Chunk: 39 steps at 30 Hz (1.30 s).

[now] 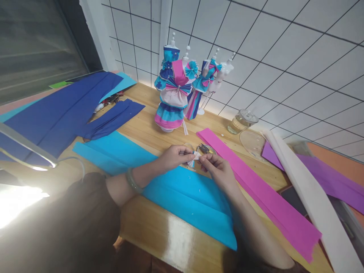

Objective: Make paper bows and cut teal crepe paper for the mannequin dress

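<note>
My left hand (174, 156) and my right hand (215, 167) meet over the wooden table (159, 227), both pinching a small white and blue folded paper piece (195, 156) between their fingertips. A grey-green bangle (133, 181) sits on my left wrist. Under my hands lies a long light blue crepe paper sheet (176, 189). Just behind the paper piece is a small round dish (209, 149) with dark metal bits in it.
Small mannequins in paper dresses (178, 91) stand near the tiled wall. A pink paper strip (264, 193) runs right of my hands. Dark blue sheets (62, 110) lie left. A glass jar (242, 121), white roll (309, 197), purple paper (330, 178) and lamp (25, 151) are around.
</note>
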Motion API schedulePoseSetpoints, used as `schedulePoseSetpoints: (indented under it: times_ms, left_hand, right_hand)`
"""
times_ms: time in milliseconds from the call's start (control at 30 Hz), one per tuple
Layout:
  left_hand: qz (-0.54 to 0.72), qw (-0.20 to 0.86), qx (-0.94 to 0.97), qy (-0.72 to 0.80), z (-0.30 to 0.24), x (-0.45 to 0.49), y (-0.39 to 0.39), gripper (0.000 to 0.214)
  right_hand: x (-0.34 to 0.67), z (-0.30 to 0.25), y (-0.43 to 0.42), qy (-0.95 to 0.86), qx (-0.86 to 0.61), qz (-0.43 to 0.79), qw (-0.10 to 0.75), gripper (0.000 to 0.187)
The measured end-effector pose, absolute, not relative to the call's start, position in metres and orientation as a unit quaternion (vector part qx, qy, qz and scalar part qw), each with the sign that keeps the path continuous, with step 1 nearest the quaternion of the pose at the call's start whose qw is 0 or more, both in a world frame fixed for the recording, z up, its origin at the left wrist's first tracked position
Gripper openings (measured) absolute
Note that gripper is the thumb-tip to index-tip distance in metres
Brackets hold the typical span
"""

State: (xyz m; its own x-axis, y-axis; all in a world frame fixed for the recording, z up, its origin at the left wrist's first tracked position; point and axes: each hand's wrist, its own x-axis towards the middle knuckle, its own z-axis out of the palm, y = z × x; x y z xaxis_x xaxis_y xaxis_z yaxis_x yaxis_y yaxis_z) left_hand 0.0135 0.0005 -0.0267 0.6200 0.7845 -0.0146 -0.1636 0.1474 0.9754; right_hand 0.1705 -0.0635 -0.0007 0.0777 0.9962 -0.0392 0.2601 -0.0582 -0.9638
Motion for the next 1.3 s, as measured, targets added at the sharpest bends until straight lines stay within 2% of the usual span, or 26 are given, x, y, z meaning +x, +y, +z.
schedulePoseSetpoints:
  times_ms: [667,833,1167,1300]
  left_hand:
    - [0.316,0.699,0.582,0.271,-0.0267,0.0114,0.0010,0.034]
    - [0.332,0.696,0.571,0.283,-0.0290,0.0117,0.0021,0.027]
    - [0.333,0.763,0.483,0.271,-0.0280,0.0118,0.0029,0.025]
    - [0.327,0.763,0.484,0.278,-0.0284,0.0118,0.0029,0.027]
  right_hand:
    - [0.1679,0.0040,-0.0648,-0.528,-0.591,0.439,0.423,0.025]
    - [0.1666,0.0015,-0.0642,-0.526,-0.585,0.446,0.428,0.023]
    - [0.1680,-0.0005,-0.0637,-0.507,-0.582,0.462,0.437,0.023]
    - [0.1682,-0.0026,-0.0632,-0.473,-0.572,0.487,0.461,0.028]
